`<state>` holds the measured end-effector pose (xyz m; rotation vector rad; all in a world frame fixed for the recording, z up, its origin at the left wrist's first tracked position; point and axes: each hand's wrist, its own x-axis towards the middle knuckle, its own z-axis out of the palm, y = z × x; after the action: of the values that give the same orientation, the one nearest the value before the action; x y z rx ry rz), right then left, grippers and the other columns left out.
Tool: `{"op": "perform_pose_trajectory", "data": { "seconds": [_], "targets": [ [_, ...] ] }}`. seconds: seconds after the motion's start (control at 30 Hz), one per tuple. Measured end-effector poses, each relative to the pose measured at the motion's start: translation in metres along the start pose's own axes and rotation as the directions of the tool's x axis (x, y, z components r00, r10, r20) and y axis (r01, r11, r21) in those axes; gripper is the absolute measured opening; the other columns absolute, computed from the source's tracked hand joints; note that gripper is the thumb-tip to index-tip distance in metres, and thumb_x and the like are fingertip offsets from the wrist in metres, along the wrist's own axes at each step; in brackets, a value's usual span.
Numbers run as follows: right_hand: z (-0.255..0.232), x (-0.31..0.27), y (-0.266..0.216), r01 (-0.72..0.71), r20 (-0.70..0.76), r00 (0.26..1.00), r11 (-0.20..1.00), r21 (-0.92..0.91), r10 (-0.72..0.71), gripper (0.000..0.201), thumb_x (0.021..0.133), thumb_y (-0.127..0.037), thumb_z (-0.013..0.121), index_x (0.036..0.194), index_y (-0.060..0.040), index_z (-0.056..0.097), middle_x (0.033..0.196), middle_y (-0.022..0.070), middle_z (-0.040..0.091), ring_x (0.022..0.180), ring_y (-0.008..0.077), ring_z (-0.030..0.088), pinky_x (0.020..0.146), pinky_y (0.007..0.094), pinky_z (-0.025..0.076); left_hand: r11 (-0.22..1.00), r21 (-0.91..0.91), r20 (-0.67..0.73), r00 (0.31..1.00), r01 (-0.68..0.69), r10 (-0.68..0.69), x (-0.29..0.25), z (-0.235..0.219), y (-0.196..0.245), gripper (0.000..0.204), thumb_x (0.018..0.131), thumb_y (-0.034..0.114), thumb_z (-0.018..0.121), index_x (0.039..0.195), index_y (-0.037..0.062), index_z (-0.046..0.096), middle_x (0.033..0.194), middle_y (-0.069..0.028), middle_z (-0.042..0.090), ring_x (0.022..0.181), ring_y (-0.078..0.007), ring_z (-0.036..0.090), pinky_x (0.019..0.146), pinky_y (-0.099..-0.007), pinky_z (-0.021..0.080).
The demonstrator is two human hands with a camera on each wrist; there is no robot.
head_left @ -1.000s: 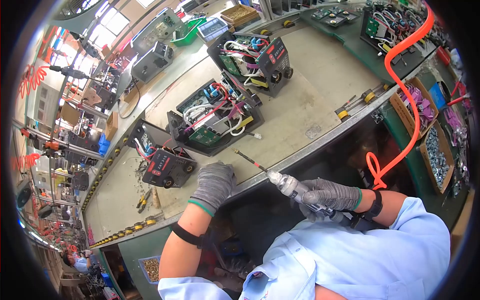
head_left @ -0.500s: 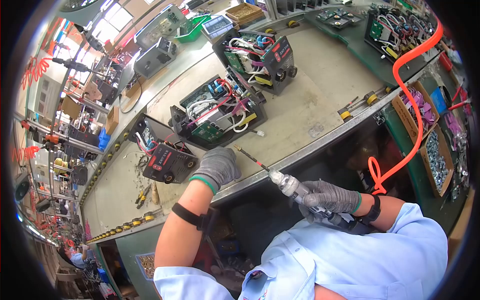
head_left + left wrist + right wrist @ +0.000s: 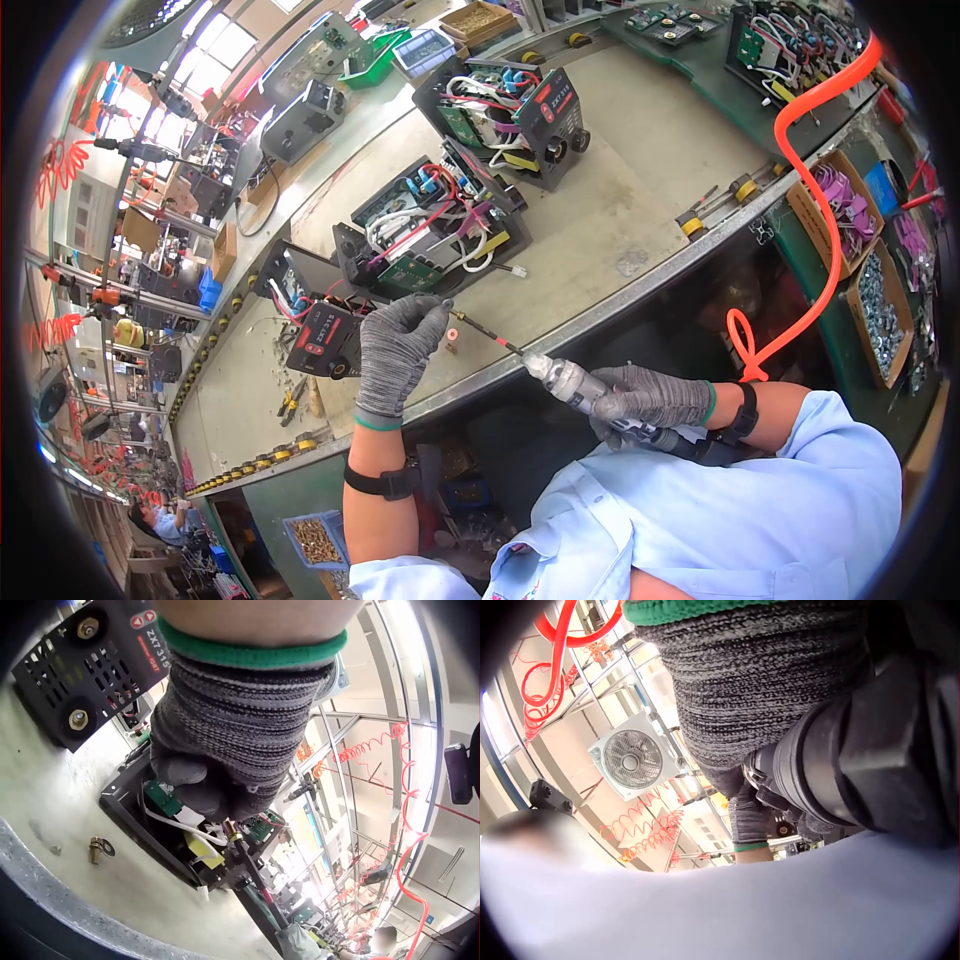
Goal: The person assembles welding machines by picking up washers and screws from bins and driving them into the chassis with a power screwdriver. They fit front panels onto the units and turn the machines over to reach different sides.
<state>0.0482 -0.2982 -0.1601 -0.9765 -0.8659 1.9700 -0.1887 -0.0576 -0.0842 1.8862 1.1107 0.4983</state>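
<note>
- The left hand (image 3: pixel 392 352), gloved, pinches its curled fingertips around the tip of the screwdriver bit (image 3: pixel 487 335), just in front of the middle open chassis (image 3: pixel 430 235).
- The right hand (image 3: pixel 650 397) is wrapped tight around the pneumatic screwdriver (image 3: pixel 570 381) at the bench edge (image 3: pixel 600 310).
- Only the left wrist view shows a small washer (image 3: pixel 100 849) lying on the bench below the fingers.
- The right wrist view shows mostly glove, tool body and a ceiling fan (image 3: pixel 632 760).
- An orange air hose (image 3: pixel 800 190) loops at the right.

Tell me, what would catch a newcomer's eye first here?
Two gloved hands meeting at the bench edge: the right hand grips a pneumatic screwdriver, and the left hand pinches a screw at its bit tip. Behind them sit opened welder units full of coloured wires, and an orange air hose curls on the right.
</note>
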Motion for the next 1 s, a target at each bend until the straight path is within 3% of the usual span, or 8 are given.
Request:
{"op": "perform_pose_trajectory", "data": {
  "seconds": [0.23,0.3,0.47,0.6,0.77,0.8,0.87,1.0],
  "targets": [
    [0.008,-0.001,-0.001,0.011,-0.023,1.0,1.0,-0.002,-0.011,0.065,0.087,-0.059,0.075,0.119,-0.0048,0.059,0.084,0.0093,0.07,0.075,0.0165,0.07,0.066,0.0308,0.055,0.867,0.284,-0.014,0.902,-0.409,0.431,-0.006,-0.004,0.004,0.02,0.097,0.019,0.073,0.097,-0.0014,0.076,0.074,-0.0003,0.067,0.064,-0.0061,0.059,0.06,-0.0241,0.049],
    [0.01,-0.001,-0.003,0.009,-0.031,0.999,0.998,-0.056,-0.01,0.066,0.087,-0.06,0.076,0.119,-0.0051,0.059,0.084,0.0091,0.069,0.075,0.0162,0.07,0.066,0.0305,0.055,0.985,-0.174,0.019,1.0,0.012,-0.009,-0.006,-0.011,0.0,0.027,0.098,0.026,0.073,0.097,-0.0003,0.074,0.072,-0.0004,0.065,0.062,-0.0067,0.058,0.058,-0.0247,0.047],
    [0.018,0.003,-0.003,0.134,-0.048,0.989,0.988,-0.072,-0.138,0.07,0.09,-0.063,0.072,0.122,-0.0025,0.057,0.082,0.0081,0.069,0.071,0.0138,0.07,0.06,0.0276,0.056,0.909,-0.412,0.101,0.995,0.065,-0.025,0.0,-0.007,0.008,0.028,0.097,0.028,0.075,0.102,0.0004,0.07,0.072,-0.0006,0.064,0.06,-0.0073,0.057,0.055,-0.0246,0.045],
    [0.035,0.017,-0.023,0.094,-0.163,0.981,0.991,-0.096,-0.109,0.069,0.09,-0.064,0.07,0.121,-0.0033,0.056,0.081,0.0074,0.068,0.068,0.0131,0.069,0.056,0.0252,0.056,0.959,0.201,-0.274,0.928,-0.2,0.251,-0.001,-0.03,0.033,0.023,0.095,0.021,0.076,0.105,0.0001,0.072,0.078,-0.0033,0.069,0.066,-0.0109,0.062,0.063,-0.0259,0.051],
    [0.041,0.035,-0.029,0.113,-0.23,0.965,0.991,-0.066,-0.126,0.063,0.094,-0.063,0.064,0.117,-0.0058,0.055,0.082,0.0065,0.066,0.067,0.0136,0.069,0.054,0.0244,0.055,0.537,0.838,-0.422,0.506,-0.099,0.752,0.032,-0.069,0.021,0.03,0.097,0.033,0.07,0.099,0.0032,0.075,0.085,-0.0162,0.074,0.077,-0.0311,0.072,0.078,-0.0452,0.056],
    [0.042,0.039,-0.028,0.131,-0.249,0.958,0.99,-0.05,-0.14,0.062,0.094,-0.063,0.064,0.117,-0.0061,0.055,0.083,0.0067,0.066,0.068,0.0137,0.069,0.054,0.0242,0.055,0.54,0.836,-0.428,0.503,-0.096,0.751,0.037,-0.071,0.021,0.03,0.097,0.033,0.07,0.099,0.0032,0.075,0.085,-0.0162,0.074,0.077,-0.0311,0.072,0.078,-0.0452,0.056],
    [0.044,0.045,-0.024,0.138,-0.268,0.952,0.989,-0.059,-0.149,0.059,0.095,-0.062,0.064,0.114,-0.0072,0.054,0.083,0.0068,0.067,0.069,0.0137,0.069,0.054,0.0245,0.056,0.597,0.801,-0.36,0.833,0.045,0.421,0.045,-0.073,0.021,0.035,0.099,0.039,0.062,0.098,0.006,0.074,0.089,-0.0199,0.074,0.084,-0.0402,0.072,0.083,-0.0518,0.055],
    [0.055,0.045,-0.025,0.131,-0.291,0.947,0.99,-0.047,-0.139,0.058,0.095,-0.06,0.064,0.115,-0.0067,0.055,0.083,0.0067,0.067,0.068,0.0144,0.069,0.055,0.0259,0.058,0.614,0.789,-0.36,0.832,0.031,0.421,0.059,-0.069,0.006,0.035,0.101,0.036,0.057,0.094,0.0047,0.07,0.089,-0.0222,0.073,0.088,-0.0418,0.071,0.082,-0.0537,0.055]
  ]
}}
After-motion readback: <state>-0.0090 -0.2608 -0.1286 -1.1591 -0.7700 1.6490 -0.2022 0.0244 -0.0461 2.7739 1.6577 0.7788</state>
